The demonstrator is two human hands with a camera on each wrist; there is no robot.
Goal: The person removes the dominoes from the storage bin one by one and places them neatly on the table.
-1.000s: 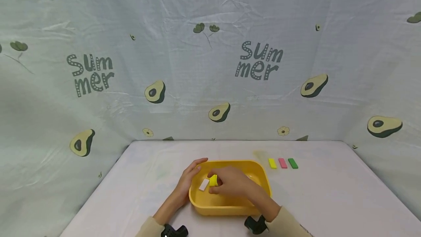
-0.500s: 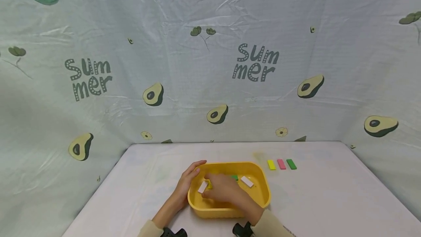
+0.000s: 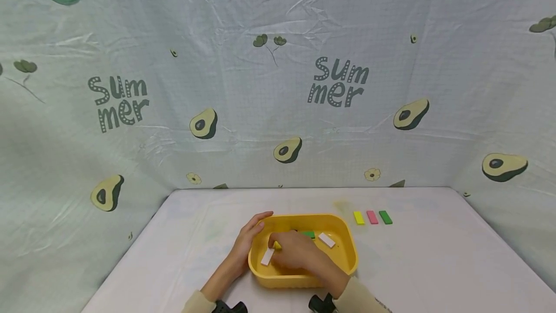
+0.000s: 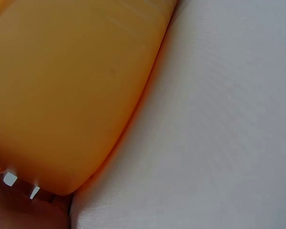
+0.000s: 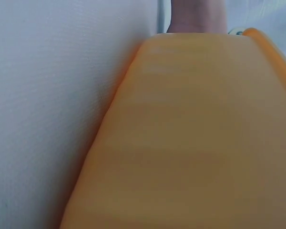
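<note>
Now the first white block [image 3: 267, 256] edges nearer inside the yellow tray [image 3: 288, 281]

Starting far left, a big avocado print [image 3: 107, 192] sits on the hanging sheet [image 3: 52, 158]. Next comes the left hand [image 3: 245, 238], fingers extended and laid against the tray's left end, clenching nothing, just as it was a second ago. Inside the tray, at its left, lies that first white block, and here's the change: half a second ago it was farther back, and now it has come toward the near wall. Close by, a sliver of the yellow block [image 3: 277, 245] peeks out among the bent fingers of the right hand [image 3: 293, 250]. A second ago that block was plainly pinched and in sight; now it's mostly covered, low in the tray, and I can't tell whether the fingers grip it or merely hide it. Past the knuckles, the green block [image 3: 309, 234] shows, hidden a second ago. Right of that, the second white block [image 3: 326, 240] lies diagonally, in clear view now. Out on the desk [image 3: 417, 260], beyond the tray's right end, an unmoved row: yellow bar [image 3: 358, 218], pink bar [image 3: 372, 217], green bar [image 3: 385, 217].
</note>
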